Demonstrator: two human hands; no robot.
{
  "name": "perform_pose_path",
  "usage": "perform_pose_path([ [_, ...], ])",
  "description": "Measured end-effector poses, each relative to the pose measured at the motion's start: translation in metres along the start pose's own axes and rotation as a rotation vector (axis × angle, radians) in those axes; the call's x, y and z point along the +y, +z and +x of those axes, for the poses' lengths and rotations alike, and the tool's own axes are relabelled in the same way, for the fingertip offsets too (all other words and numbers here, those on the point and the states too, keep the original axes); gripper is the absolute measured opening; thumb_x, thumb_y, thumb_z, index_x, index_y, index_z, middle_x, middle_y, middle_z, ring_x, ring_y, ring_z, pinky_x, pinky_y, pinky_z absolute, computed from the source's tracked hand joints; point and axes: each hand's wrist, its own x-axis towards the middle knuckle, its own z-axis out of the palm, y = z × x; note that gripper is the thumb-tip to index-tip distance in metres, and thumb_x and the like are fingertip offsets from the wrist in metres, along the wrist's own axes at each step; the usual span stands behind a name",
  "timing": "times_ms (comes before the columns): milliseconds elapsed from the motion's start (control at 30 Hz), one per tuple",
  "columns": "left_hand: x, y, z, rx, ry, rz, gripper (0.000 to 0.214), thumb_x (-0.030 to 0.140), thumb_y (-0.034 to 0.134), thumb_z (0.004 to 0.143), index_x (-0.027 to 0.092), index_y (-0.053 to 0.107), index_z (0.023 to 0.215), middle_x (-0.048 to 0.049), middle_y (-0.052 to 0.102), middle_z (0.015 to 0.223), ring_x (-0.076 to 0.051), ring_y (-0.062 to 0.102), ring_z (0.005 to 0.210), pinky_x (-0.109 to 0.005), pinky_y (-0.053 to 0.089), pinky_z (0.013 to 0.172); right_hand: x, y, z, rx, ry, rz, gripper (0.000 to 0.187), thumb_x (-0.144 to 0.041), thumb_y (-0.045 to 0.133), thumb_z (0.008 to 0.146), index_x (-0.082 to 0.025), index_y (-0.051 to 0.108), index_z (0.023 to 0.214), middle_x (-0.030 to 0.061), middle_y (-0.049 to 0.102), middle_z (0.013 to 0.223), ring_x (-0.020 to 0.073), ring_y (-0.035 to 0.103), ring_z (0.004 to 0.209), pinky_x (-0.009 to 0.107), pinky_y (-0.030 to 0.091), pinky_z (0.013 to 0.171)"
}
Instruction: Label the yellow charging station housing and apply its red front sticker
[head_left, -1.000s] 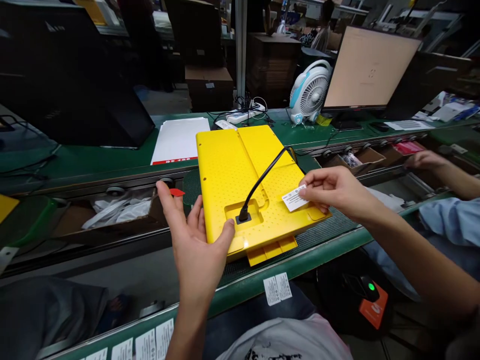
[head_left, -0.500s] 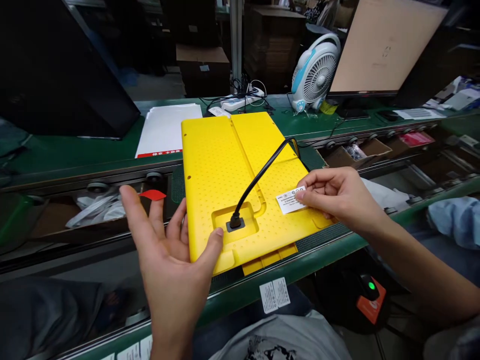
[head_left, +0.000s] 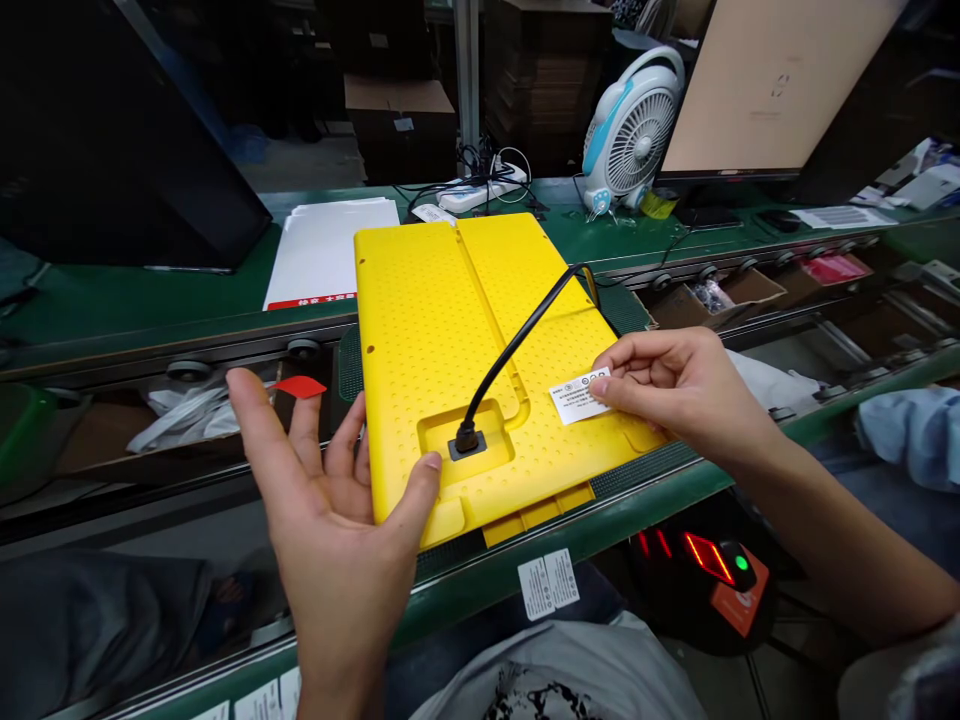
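A flat yellow perforated panel [head_left: 442, 320] lies on the green conveyor. A black cable [head_left: 517, 350] is plugged into a recessed socket near its front edge. My left hand [head_left: 330, 510] holds the panel's near left corner, thumb on top beside the socket, fingers spread along the edge. My right hand [head_left: 667, 385] pinches a small white printed label [head_left: 574, 397] and holds it flat on the panel's right side.
A white fan [head_left: 630, 135] and a monitor [head_left: 780, 85] stand at the back right, a dark monitor at the back left. White sheets [head_left: 326, 250] lie behind the panel. An orange scanner [head_left: 731, 585] glows red below the belt. Another person's blue sleeve [head_left: 907, 430] shows at right.
My view and the panel shifted slightly left. My right hand lowered the label onto the panel. The scanner's red lights came on.
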Motion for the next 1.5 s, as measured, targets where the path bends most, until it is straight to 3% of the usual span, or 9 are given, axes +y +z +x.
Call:
perform_pose_path([
  [1000,-0.0009,-0.002,-0.0005,0.002,0.003,0.02,0.125,0.015,0.082,0.06,0.044,0.012,0.159,-0.0039,0.023,0.164,-0.032,0.044,0.143,-0.053,0.036,0.118,0.0007,-0.0009,-0.0009,-0.025,-0.017,-0.098,0.018,-0.023,0.086,0.07,-0.012,0.074,0.077,0.0025,0.058,0.063,0.0076,0.046,0.053,0.012,0.033,0.045],
  [1500,-0.0011,-0.0009,-0.0001,0.01,-0.008,0.014,0.121,0.016,0.083,0.062,0.047,0.016,0.158,-0.0017,0.024,0.164,-0.032,0.042,0.143,-0.053,0.035,0.119,-0.0017,0.0012,0.0008,-0.03,0.053,-0.085,0.026,-0.025,0.092,0.064,-0.012,0.072,0.075,0.0023,0.056,0.063,0.009,0.044,0.055,0.014,0.031,0.046],
])
